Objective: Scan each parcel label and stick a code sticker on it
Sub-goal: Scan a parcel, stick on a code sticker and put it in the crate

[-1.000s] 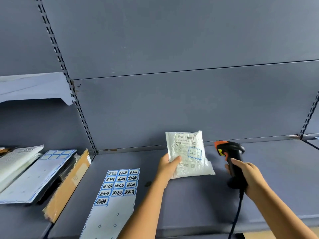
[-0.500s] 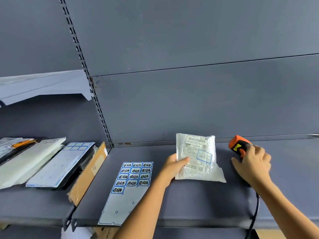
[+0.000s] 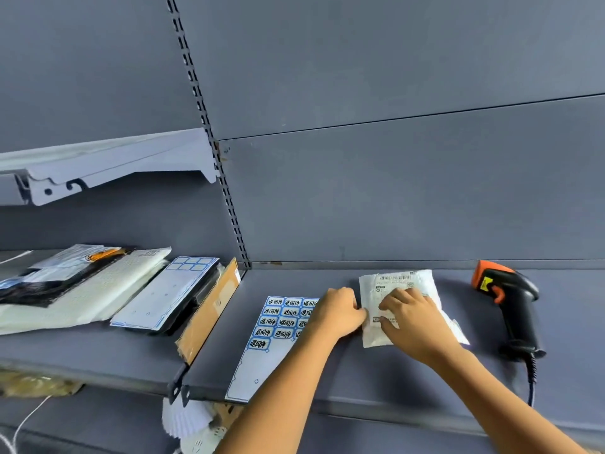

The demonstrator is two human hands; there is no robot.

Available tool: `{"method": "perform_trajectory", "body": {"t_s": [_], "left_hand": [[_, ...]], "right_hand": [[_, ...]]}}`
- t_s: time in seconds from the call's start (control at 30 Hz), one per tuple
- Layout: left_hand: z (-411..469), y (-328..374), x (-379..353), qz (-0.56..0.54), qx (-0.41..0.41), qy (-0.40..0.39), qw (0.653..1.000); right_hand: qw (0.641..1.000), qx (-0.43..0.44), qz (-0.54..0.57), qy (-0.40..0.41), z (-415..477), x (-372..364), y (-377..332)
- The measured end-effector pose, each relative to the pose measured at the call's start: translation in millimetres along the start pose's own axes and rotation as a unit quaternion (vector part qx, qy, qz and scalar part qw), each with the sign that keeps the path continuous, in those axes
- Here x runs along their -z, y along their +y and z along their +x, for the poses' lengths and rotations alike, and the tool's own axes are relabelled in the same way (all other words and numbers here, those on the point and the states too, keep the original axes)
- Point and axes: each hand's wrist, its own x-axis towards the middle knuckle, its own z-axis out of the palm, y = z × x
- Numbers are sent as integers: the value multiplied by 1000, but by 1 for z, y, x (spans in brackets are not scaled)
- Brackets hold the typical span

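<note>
right fingers lie spread, pressing flat on the parcel on the shelf. left fingers curl at its edge, grip unclear. the scanner lies apart, so scanning seems done and sticking likely underway. the pressing fingers hide any sticker, and the left arm partly covers the sheet.

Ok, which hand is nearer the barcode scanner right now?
Right. The right hand lies on the parcel, left of the scanner; the left hand sits farther left, at the parcel's edge.
</note>
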Motion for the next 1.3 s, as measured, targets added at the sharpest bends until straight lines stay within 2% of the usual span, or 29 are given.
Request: {"method": "perform_trajectory", "body": {"t_s": [0.13,0.23,0.4,0.67,0.8,0.9,1.0,1.3], "left_hand": [[-15,-57,27,-66,27,77,994],[-28,-108,42,-96,67,114,987],[-56,-147,48,-72,70,150,984],[-82,-174,41,-49,37,136,989],[-78,-174,33,2,-3,137,991],[-77,-172,27,38,-20,144,989],[-75,-176,21,38,-28,163,986],[-66,-179,18,36,-35,181,982]], "right_hand": [[1000,14,-11,10,3,1,-4],[998,23,47,39,7,-2,-27],[985,127,117,-19,15,-19,-84],[971,195,124,-67,27,-48,-129],[962,226,109,-106,26,-57,-134],[957,254,93,-101,28,-62,-137],[956,239,88,-145,28,-65,-137],[953,236,104,-158,29,-73,-133]]}}
